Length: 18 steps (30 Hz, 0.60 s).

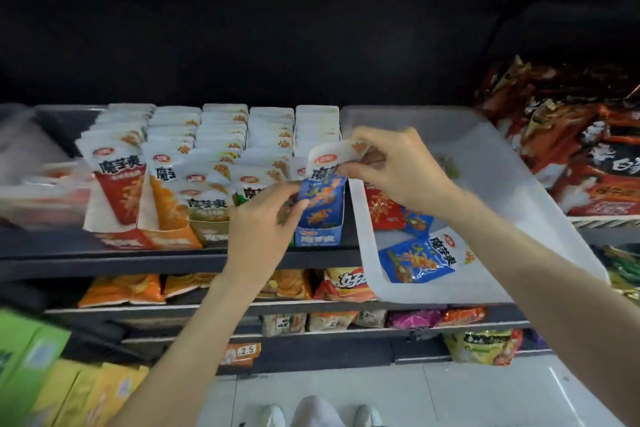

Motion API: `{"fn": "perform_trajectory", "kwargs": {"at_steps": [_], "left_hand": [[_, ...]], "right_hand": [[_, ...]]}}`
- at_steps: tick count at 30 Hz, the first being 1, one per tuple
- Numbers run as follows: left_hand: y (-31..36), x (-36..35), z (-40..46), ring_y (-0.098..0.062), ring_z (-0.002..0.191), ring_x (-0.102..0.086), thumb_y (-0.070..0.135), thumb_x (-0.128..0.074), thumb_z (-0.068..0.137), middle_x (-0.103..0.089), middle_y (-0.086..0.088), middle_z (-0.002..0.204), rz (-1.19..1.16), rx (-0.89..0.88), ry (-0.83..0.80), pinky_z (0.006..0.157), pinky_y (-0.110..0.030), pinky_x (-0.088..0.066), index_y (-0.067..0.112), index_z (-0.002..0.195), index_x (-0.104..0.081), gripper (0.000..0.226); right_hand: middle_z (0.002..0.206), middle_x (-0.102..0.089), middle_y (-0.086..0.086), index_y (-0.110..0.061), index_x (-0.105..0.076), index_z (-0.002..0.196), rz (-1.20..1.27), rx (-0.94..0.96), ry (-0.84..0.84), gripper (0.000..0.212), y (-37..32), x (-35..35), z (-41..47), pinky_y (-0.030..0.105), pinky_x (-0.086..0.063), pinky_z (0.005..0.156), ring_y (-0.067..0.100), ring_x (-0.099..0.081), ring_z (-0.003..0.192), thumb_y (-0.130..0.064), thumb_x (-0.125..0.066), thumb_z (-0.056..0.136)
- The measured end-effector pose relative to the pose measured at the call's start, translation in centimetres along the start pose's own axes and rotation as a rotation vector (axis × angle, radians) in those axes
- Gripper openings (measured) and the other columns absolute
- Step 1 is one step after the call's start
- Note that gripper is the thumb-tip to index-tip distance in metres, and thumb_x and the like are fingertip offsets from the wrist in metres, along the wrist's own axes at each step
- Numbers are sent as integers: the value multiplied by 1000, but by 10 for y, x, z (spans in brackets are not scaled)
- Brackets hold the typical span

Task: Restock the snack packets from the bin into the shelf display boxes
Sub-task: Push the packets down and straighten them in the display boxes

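The blue packet (pixel 323 198) you're seating stands upright in the blue display box (pixel 320 236) at the right end of the shelf (pixel 104 265) row, white top bent forward. Your right hand (pixel 391 166) pinches that top edge between thumb and fingers; your left hand (pixel 263 215) has its fingers curled against the packet's left side, steadying it. You look well along: the red, orange and green boxes beside it stand packed. Left in the white bin (pixel 485 163) just right are one loose blue packet (pixel 417 260), a red packet (pixel 382 210) and another blue one partly hidden.
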State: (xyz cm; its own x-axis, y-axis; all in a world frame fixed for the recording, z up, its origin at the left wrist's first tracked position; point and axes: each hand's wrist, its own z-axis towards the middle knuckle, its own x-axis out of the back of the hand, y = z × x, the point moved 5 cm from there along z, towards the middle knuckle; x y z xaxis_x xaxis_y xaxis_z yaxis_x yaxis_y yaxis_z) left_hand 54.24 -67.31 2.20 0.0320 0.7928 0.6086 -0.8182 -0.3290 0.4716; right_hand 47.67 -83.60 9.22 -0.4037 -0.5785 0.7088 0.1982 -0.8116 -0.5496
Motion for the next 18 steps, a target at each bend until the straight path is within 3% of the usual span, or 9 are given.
{"fn": "perform_trajectory", "kwargs": {"at_steps": [3,6,10,15,18], "left_hand": [[-8,-12,0,-9,70,-69,24,-67,85,-73,0,84,0,73,3,56,-30,-58,9,99,-69,20],[-14,-21,-2,-9,73,-69,15,-75,79,-72,2,91,32,137,-26,56,-32,-58,11,107,-65,30],[-6,-16,-6,-11,78,-69,15,-76,79,-71,0,100,74,102,23,57,-29,-58,9,116,-60,41],[1,-7,2,-14,78,-68,18,-68,86,-68,-6,104,78,74,88,58,-24,-56,7,121,-57,39],[1,-7,0,-14,75,-67,23,-59,89,-67,-5,105,108,54,97,53,-24,-53,9,121,-58,35]], "right_hand": [[71,-69,6,-15,-61,90,-112,-66,18,15,13,-8,-2,33,-52,63,17,-65,63,-24,-71,84],[70,-68,9,-8,-62,104,-263,-74,-12,28,16,-21,-2,34,-52,65,18,-60,57,-27,-69,85],[82,-70,10,-16,-59,124,-443,-77,-130,40,17,-39,-3,32,-47,70,29,-64,77,-32,-64,88],[103,-62,10,-18,-57,122,-537,-38,-209,37,16,-49,10,30,-39,70,27,-59,96,-34,-61,89],[98,-60,3,-22,-59,120,-512,-44,-241,35,18,-48,11,30,-41,71,18,-55,89,-36,-63,88]]}}
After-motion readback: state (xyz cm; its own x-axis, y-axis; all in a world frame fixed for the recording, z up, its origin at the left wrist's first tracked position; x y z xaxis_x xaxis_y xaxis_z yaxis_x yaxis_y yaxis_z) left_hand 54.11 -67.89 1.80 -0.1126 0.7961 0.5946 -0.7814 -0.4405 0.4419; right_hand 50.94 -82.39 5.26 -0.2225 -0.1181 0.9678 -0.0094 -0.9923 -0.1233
